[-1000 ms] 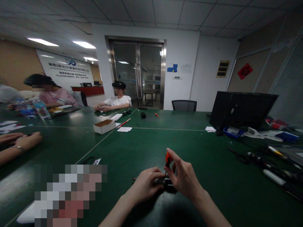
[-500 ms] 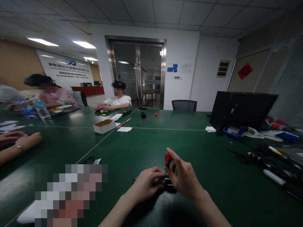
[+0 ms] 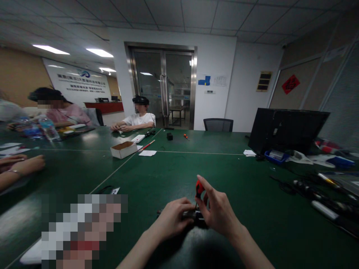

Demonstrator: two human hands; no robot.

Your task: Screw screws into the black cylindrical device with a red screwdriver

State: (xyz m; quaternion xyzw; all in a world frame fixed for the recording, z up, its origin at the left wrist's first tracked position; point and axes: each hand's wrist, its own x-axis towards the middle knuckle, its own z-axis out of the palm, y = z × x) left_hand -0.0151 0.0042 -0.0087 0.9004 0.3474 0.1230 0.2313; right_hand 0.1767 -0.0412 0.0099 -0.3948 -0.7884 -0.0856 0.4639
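Observation:
My right hand [image 3: 221, 209] is closed on a small screwdriver [image 3: 199, 187] with a red and black handle. The index fingertip rests on top of the handle, and thumb and other fingers pinch its side. Its thin shaft points straight down at a black part [image 3: 201, 219] with a shiny face, low on the green table. My left hand [image 3: 174, 216] is closed around the left side of this piece and presses it near the tabletop. A dark end [image 3: 159, 212] sticks out beyond the left hand. Fingers hide most of the piece and the screwdriver's tip.
An open white box [image 3: 123, 150] and paper [image 3: 147, 153] lie ahead to the left. Farther back are a black block [image 3: 169, 136] and another screwdriver [image 3: 186, 137]. A monitor [image 3: 287, 130], blue tray [image 3: 276, 157] and cables [image 3: 303, 186] occupy the right. A co-worker's hands [image 3: 30, 166] rest at left.
The screwdriver's handle shows more of its red side, as if turned slightly between my fingers. My hands keep their places. The co-worker's hands at left have shifted a little left.

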